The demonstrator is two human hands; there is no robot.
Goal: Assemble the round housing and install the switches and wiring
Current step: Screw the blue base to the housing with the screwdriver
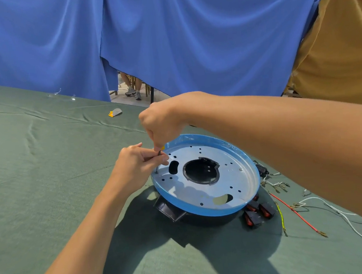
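**Blue-rimmed housing under a screwdriver**

The round housing (pixel 201 209), a shallow blue-rimmed dish with a silver metal floor on a black plastic base, sits at the middle of the green cloth worktop (pixel 50 166). In its floor are a large black-edged round opening and small holes. The right hand (pixel 162 123) grips a yellow-handled screwdriver (pixel 157 169) from above, its tip on the dish's left edge. The left hand (pixel 138 167) pinches the shaft. Black rocker switches with red buttons (pixel 258 213) lie just beside the housing's near right. A red wire (pixel 297 212), a yellow-green wire (pixel 281 217) and white wires (pixel 339 212) trail further right.
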